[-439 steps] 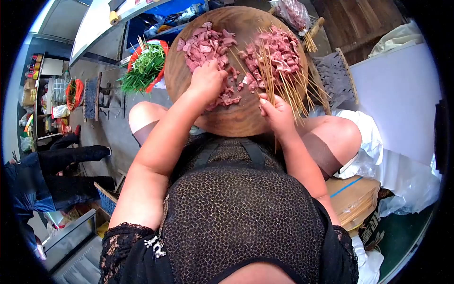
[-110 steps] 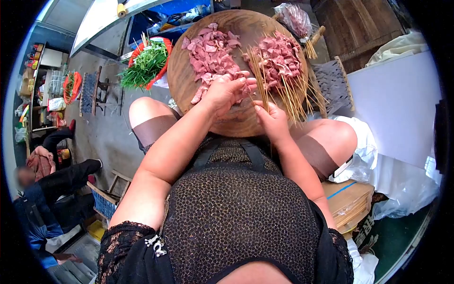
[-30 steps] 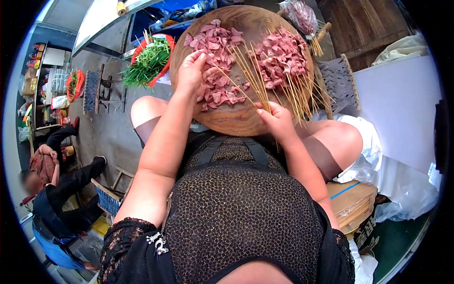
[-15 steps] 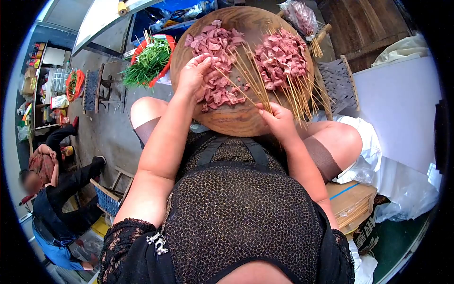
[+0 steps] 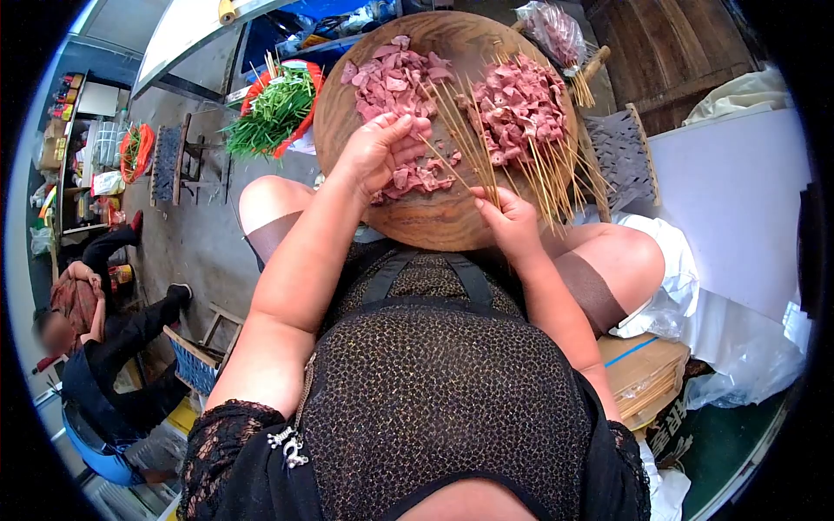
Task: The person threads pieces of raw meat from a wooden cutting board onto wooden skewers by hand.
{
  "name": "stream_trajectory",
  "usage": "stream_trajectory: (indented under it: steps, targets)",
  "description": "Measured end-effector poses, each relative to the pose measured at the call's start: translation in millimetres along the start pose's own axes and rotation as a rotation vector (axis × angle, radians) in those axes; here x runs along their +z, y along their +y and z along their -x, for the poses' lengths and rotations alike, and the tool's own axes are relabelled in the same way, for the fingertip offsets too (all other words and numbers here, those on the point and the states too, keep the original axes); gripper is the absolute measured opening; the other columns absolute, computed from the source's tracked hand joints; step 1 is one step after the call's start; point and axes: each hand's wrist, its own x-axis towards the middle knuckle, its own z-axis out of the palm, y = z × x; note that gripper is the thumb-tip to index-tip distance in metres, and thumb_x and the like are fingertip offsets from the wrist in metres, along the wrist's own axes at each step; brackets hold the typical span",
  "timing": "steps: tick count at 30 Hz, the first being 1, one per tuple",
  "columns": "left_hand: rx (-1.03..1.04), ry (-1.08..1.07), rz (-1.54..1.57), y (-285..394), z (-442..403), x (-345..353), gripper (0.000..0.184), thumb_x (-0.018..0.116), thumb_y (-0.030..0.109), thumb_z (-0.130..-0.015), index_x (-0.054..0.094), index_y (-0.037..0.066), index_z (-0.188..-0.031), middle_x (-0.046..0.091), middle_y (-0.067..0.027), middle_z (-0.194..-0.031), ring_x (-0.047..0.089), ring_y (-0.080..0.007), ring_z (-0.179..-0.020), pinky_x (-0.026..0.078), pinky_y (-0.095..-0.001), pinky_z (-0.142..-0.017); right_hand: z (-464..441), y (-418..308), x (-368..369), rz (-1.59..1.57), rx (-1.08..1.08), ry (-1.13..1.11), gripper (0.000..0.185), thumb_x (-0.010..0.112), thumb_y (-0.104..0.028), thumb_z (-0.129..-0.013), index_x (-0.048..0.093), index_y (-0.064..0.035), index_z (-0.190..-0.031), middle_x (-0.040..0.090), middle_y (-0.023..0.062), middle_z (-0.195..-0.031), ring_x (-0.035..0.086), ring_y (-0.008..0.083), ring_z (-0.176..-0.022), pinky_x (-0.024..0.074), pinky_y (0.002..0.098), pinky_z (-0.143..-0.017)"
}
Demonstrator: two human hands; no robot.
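My right hand (image 5: 511, 224) is closed around the lower ends of a bunch of thin bamboo skewers (image 5: 469, 139), which fan out over a round wooden board (image 5: 434, 227). One skewer leans apart to the left, toward my left hand (image 5: 384, 154). That hand's fingers are curled together by the skewer's upper end; what they hold is hidden. Under and beyond it spreads a loose pile of sliced raw meat (image 5: 395, 78). To the right lies a heap of meat threaded on skewers (image 5: 519, 108), sticks pointing toward me.
Left of the board is a red basket of green vegetables (image 5: 278, 108). A bag of skewered meat (image 5: 553, 33) lies at the upper right, near a woven stool (image 5: 618, 156). Another person (image 5: 104, 373) sits at the far left. Cardboard (image 5: 643, 373) is stacked at my right.
My left hand has moved toward me and to the right, from the middle of the meat pile to the leaning skewer's end. My right hand stays almost in place.
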Motion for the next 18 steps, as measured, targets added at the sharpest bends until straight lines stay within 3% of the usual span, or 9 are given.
stream_trajectory:
  steps: [4, 10, 14, 16, 18]
  targets:
    - [-0.070, -0.020, -0.002, -25.1, 8.6, 15.6, 0.018, 0.057, 0.016, -0.085, 0.051, 0.006, -0.098, 0.062, -0.0098, -0.097, 0.060, -0.0218, -0.092, 0.051, -0.0367, -0.081, -0.3, 1.9, 3.3, -0.013, -0.037, 0.009, 0.017, 0.060, -0.009, -0.082, 0.064, -0.0045, -0.098, 0.050, -0.0082, -0.068, 0.041, 0.0012, -0.057, 0.0362, 0.0168, -0.053]
    - [-0.124, -0.026, -0.065, -55.6, 20.4, 36.5, 0.022, 0.056, 0.016, -0.086, 0.049, 0.004, -0.103, 0.060, -0.0108, -0.101, 0.059, -0.0211, -0.093, 0.050, -0.0365, -0.082, -0.8, -2.1, 2.8, -0.167, 0.109, -0.027, 0.018, 0.059, -0.010, -0.082, 0.062, -0.0045, -0.099, 0.053, -0.0061, -0.070, 0.045, 0.0025, -0.058, 0.0390, 0.0177, -0.054]
    - [-0.156, -0.060, -0.089, -47.5, 15.2, 34.7, 0.021, 0.057, 0.014, -0.086, 0.051, 0.003, -0.103, 0.061, -0.0095, -0.097, 0.061, -0.0197, -0.083, 0.050, -0.0324, -0.079, -2.0, -3.0, 1.8, -0.171, 0.056, -0.012, 0.018, 0.057, -0.010, -0.083, 0.061, -0.0037, -0.100, 0.053, -0.0051, -0.068, 0.046, 0.0033, -0.057, 0.0391, 0.0180, -0.053]
    - [0.126, 0.013, -0.660, -29.9, -0.5, 20.8, 0.017, 0.060, 0.015, -0.083, 0.058, 0.003, -0.095, 0.063, -0.0085, -0.093, 0.061, -0.0176, -0.077, 0.050, -0.0286, -0.072, -3.9, 2.3, -0.8, -0.177, 0.036, 0.006, 0.018, 0.057, -0.011, -0.084, 0.061, -0.0033, -0.100, 0.052, -0.0050, -0.068, 0.046, 0.0032, -0.057, 0.0386, 0.0179, -0.052]
    - [0.419, 0.238, -1.267, -7.2, -5.1, 5.9, 0.018, 0.065, 0.020, -0.078, 0.063, 0.004, -0.085, 0.063, -0.0090, -0.086, 0.061, -0.0182, -0.075, 0.048, -0.0285, -0.067, -6.5, 6.6, -3.2, -0.223, 0.040, 0.076, 0.018, 0.057, -0.011, -0.084, 0.060, -0.0030, -0.100, 0.052, -0.0049, -0.067, 0.045, 0.0035, -0.056, 0.0378, 0.0178, -0.052]
